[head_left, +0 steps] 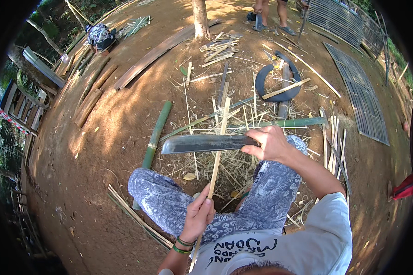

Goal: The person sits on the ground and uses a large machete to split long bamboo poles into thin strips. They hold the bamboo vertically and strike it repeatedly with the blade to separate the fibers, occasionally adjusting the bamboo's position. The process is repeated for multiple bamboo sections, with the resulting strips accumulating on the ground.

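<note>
My right hand (pixel 267 143) is closed on the handle end of a machete (pixel 202 143), whose broad dark blade points left across my lap. Under the blade runs a pale bamboo strip (pixel 219 162), and the two cross near the strip's upper part. Lower down, between my knees, my left hand (pixel 200 211) grips that strip with the thumb laid along it. The strip slants from my chest up and away from me. Thin bamboo shavings (pixel 234 172) lie heaped on the ground between my legs. The machete's handle is mostly hidden by my right fingers.
Green bamboo poles (pixel 157 134) lie beyond my knees. Split strips (pixel 337 146) are piled at right, more strips (pixel 142 219) at left. A black rubber ring (pixel 263 81) lies ahead. Slatted panels (pixel 359 94) lie at right. Another person (pixel 100 36) crouches far left; someone's legs (pixel 282 13) show beyond the tree (pixel 200 18).
</note>
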`<control>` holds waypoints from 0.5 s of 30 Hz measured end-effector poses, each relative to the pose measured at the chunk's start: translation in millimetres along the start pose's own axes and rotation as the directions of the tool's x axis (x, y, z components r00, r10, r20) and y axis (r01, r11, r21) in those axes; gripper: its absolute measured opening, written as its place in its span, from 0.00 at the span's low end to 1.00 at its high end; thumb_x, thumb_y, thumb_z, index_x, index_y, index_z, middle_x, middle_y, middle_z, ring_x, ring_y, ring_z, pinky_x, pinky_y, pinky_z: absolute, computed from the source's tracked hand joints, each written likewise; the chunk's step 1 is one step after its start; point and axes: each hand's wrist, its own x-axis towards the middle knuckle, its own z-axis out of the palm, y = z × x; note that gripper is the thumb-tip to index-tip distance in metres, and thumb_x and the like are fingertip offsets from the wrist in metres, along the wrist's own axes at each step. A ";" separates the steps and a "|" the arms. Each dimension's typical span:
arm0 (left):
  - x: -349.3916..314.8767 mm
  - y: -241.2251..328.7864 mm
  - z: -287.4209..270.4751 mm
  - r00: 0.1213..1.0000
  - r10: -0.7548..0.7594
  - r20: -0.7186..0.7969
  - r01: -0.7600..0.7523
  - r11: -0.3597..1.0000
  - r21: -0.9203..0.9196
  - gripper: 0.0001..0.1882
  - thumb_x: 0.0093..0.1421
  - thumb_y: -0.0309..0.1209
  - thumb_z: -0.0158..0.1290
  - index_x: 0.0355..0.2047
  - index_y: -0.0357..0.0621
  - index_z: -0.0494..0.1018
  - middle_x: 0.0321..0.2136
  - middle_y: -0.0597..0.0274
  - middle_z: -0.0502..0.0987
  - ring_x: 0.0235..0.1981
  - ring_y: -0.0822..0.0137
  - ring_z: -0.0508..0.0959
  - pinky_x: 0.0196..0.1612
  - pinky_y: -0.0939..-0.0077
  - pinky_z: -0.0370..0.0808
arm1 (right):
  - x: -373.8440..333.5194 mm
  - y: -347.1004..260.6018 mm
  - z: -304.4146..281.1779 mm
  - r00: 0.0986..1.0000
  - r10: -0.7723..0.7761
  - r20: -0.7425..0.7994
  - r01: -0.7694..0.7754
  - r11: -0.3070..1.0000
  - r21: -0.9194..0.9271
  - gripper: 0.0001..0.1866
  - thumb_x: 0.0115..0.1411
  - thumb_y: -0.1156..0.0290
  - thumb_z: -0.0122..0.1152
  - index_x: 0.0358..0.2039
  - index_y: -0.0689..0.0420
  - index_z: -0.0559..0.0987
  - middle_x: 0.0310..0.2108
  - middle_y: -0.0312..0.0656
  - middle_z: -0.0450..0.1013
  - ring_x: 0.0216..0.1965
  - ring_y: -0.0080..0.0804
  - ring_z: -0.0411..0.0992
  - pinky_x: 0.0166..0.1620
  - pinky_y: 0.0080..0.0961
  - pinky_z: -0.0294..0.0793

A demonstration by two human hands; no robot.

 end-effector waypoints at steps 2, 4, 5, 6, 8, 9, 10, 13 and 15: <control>-1.5 0.8 0.8 1.000 0.021 0.014 -0.021 0.999 0.027 0.27 0.74 0.27 0.37 0.72 0.45 0.52 0.20 0.74 0.54 0.17 0.81 0.53 0.19 0.85 0.53 | 0.8 6.8 -1.8 1.000 0.028 0.008 -0.027 0.999 -0.039 0.27 0.55 0.38 0.63 0.33 0.52 0.85 0.18 0.47 0.76 0.20 0.48 0.77 0.25 0.47 0.73; -7.0 -3.9 -0.1 1.000 0.007 0.024 -0.007 0.999 0.038 0.26 0.74 0.27 0.37 0.72 0.45 0.52 0.20 0.74 0.54 0.17 0.81 0.53 0.19 0.85 0.53 | 8.2 22.3 -2.7 0.998 0.060 -0.014 -0.061 0.998 -0.029 0.26 0.55 0.40 0.64 0.32 0.53 0.84 0.17 0.47 0.76 0.20 0.49 0.76 0.25 0.46 0.73; -8.5 -5.3 -0.4 1.000 0.000 0.028 -0.002 0.999 0.043 0.26 0.74 0.28 0.38 0.72 0.45 0.53 0.20 0.74 0.54 0.17 0.81 0.53 0.19 0.85 0.53 | 9.5 29.9 -5.5 0.992 0.121 -0.023 -0.121 0.993 0.004 0.24 0.55 0.41 0.65 0.31 0.53 0.84 0.16 0.47 0.75 0.19 0.49 0.76 0.24 0.45 0.73; -8.3 -4.0 1.4 0.999 -0.006 0.040 0.005 1.000 0.010 0.27 0.74 0.28 0.38 0.72 0.45 0.52 0.21 0.75 0.54 0.17 0.81 0.53 0.19 0.85 0.53 | 11.3 26.6 -8.5 0.992 0.122 -0.023 -0.122 0.993 -0.006 0.24 0.55 0.42 0.66 0.32 0.53 0.84 0.16 0.47 0.75 0.19 0.49 0.76 0.24 0.44 0.73; -4.8 -2.5 -1.1 1.000 -0.017 0.000 0.017 1.000 -0.009 0.27 0.74 0.27 0.38 0.72 0.45 0.51 0.20 0.74 0.56 0.17 0.81 0.55 0.20 0.85 0.56 | 12.9 12.4 -13.7 0.997 0.080 -0.001 -0.080 0.996 0.025 0.24 0.54 0.42 0.66 0.32 0.53 0.84 0.16 0.47 0.75 0.19 0.49 0.76 0.24 0.44 0.73; -3.2 -1.5 -1.5 1.000 -0.029 -0.013 0.029 0.999 -0.016 0.27 0.74 0.26 0.38 0.72 0.45 0.51 0.19 0.74 0.57 0.17 0.81 0.56 0.20 0.85 0.58 | 8.9 2.9 -14.4 0.999 0.046 0.016 -0.046 0.997 0.064 0.25 0.55 0.41 0.65 0.32 0.53 0.84 0.17 0.47 0.76 0.19 0.49 0.76 0.25 0.44 0.73; -1.7 1.6 0.5 1.000 0.001 0.004 -0.001 1.000 0.006 0.27 0.74 0.26 0.37 0.72 0.45 0.51 0.19 0.74 0.57 0.18 0.81 0.56 0.20 0.85 0.57 | 3.1 4.1 -6.7 0.998 -0.059 -0.018 0.058 0.998 -0.016 0.26 0.55 0.39 0.63 0.33 0.52 0.84 0.18 0.46 0.77 0.19 0.49 0.76 0.25 0.46 0.73; -2.9 -0.1 -2.1 0.999 0.032 0.009 -0.032 0.999 -0.023 0.27 0.74 0.26 0.37 0.72 0.46 0.51 0.20 0.74 0.57 0.18 0.81 0.56 0.20 0.85 0.57 | 14.4 24.3 -11.0 0.998 0.047 0.030 -0.044 0.995 -0.084 0.27 0.56 0.37 0.61 0.31 0.51 0.84 0.19 0.45 0.77 0.19 0.48 0.76 0.25 0.48 0.73; 2.9 2.7 -2.9 0.999 -0.034 -0.018 0.033 0.995 -0.093 0.27 0.74 0.26 0.37 0.72 0.47 0.50 0.20 0.74 0.56 0.18 0.81 0.56 0.20 0.85 0.57 | 18.9 26.3 -13.9 0.994 0.097 0.040 -0.091 0.987 -0.131 0.27 0.56 0.38 0.61 0.29 0.52 0.84 0.19 0.45 0.77 0.20 0.49 0.76 0.26 0.49 0.73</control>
